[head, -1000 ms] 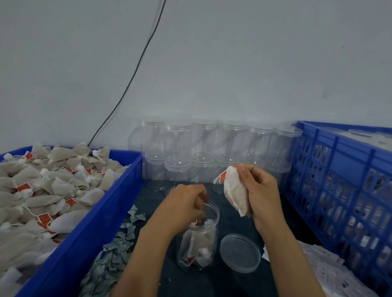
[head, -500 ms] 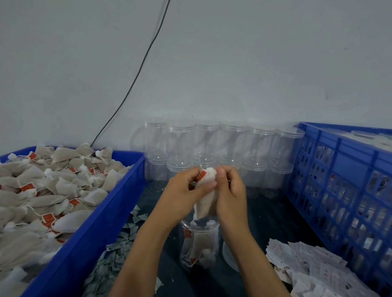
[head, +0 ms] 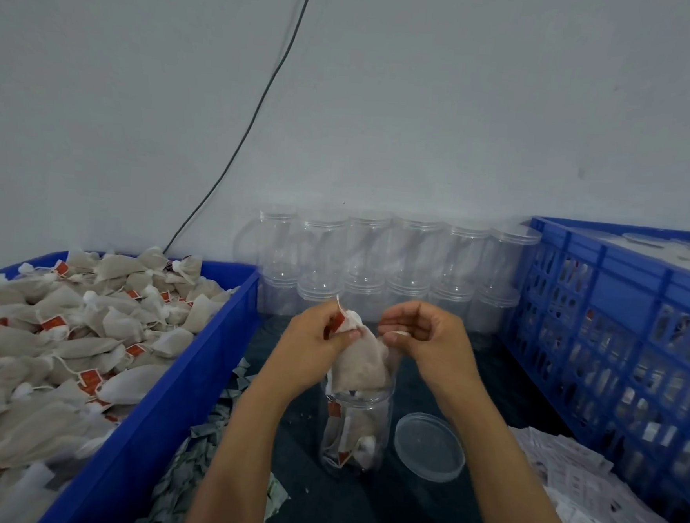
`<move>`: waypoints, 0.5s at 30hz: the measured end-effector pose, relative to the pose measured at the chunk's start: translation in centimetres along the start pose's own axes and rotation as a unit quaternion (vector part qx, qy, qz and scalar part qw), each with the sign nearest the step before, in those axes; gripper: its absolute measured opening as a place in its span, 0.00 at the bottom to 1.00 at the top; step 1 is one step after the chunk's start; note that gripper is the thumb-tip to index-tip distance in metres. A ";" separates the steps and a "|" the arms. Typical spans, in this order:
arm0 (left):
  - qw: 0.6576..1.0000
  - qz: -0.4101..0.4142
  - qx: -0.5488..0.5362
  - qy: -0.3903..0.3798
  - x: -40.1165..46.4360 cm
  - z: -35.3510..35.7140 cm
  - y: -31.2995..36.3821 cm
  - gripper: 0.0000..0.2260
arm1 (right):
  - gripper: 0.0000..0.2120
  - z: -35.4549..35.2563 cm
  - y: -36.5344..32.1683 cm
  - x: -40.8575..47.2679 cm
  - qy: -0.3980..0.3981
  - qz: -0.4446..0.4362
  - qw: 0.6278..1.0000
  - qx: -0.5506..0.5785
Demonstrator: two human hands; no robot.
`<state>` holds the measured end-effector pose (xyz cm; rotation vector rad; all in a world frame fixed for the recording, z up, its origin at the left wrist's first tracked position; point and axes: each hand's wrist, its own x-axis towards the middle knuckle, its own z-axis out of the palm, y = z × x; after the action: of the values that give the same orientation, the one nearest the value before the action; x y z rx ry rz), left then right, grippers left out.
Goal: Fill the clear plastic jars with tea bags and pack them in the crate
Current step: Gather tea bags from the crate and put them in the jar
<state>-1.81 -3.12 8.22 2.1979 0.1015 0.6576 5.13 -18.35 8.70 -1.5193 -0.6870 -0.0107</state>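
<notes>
Filling step under way: left hand (head: 316, 343) pinches a tea bag (head: 362, 366) by its top, its lower end hanging into the mouth of the open jar (head: 354, 429) on the counter. Right hand (head: 426, 334) hovers beside it, fingers loosely curled, holding nothing. Next, I'd judge, push it down; the lid (head: 429, 447) waits just beside, blue crate (head: 620, 272) stands right.

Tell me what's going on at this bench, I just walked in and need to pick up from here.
A person is filling an open clear jar with tea bags. The left hand pinches a tea bag at its top and lowers it into the jar's mouth; the right hand hovers beside it, fingers curled, holding nothing clearly visible. The jar is partly filled. Its lid lies to its right. Loose tea bags fill the blue bin on the left; the blue crate stands on the right.
</notes>
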 end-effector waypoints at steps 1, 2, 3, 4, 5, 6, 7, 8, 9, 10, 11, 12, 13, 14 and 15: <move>1.000 0.008 0.024 0.008 0.0 0.0 0.0 0.06 | 0.12 -0.1 0.1 0.0 0.012 -0.007 1.000 0.010; 0.999 0.012 0.036 0.022 0.0 -0.1 0.0 0.07 | 0.12 0.0 0.1 0.1 0.018 -0.012 1.000 0.020; 0.998 0.014 0.039 0.039 0.0 -0.4 0.1 0.07 | 0.11 0.0 0.2 0.1 0.017 -0.014 0.999 0.027; 0.998 0.012 0.039 0.057 0.0 -0.7 0.0 0.07 | 0.10 0.3 0.2 0.1 0.008 -0.014 1.000 0.024; 0.997 0.009 0.037 0.072 0.0 -1.0 0.0 0.06 | 0.09 0.6 0.2 0.1 -0.007 -0.015 1.000 0.006; 0.996 0.008 0.034 0.080 0.0 -1.2 -0.1 0.06 | 0.08 1.0 0.3 0.0 -0.024 -0.023 0.999 -0.031; 0.996 0.007 0.031 0.080 0.0 -1.5 -0.1 0.06 | 0.08 1.2 0.4 0.0 -0.038 -0.039 0.994 -0.090; 0.997 0.006 0.031 0.076 0.0 -1.6 -0.1 0.07 | 0.08 1.4 0.5 0.0 -0.044 -0.060 0.983 -0.165; 0.997 0.006 0.031 0.069 -0.1 -1.7 -0.1 0.09 | 0.08 1.4 0.5 -0.1 -0.044 -0.083 0.968 -0.235; 0.998 0.006 0.032 0.061 -0.1 -1.7 -0.2 0.09 | 0.08 1.3 0.5 -0.1 -0.039 -0.102 0.953 -0.281; 0.998 0.006 0.034 0.057 -0.1 -1.6 -0.2 0.09 | 0.07 1.0 0.4 -0.2 -0.038 -0.113 0.946 -0.303; 0.998 0.007 0.035 0.059 -0.1 -1.6 -0.2 0.09 | 0.07 0.7 0.3 -0.1 -0.044 -0.116 0.942 -0.313; 0.997 0.008 0.032 0.065 -0.1 -1.5 -0.2 0.09 | 0.07 0.5 0.3 -0.1 -0.054 -0.116 0.938 -0.322; 0.997 0.008 0.022 0.073 0.0 -1.3 -0.1 0.08 | 0.08 0.4 0.3 -0.1 -0.064 -0.114 0.934 -0.334; 0.997 0.005 0.007 0.076 0.0 -1.1 0.1 0.08 | 0.10 0.2 0.3 0.0 -0.067 -0.111 0.932 -0.340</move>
<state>-2.38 -2.38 8.85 2.1604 0.1745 0.8325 5.14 -18.11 8.42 -2.1056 -1.0302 -0.3524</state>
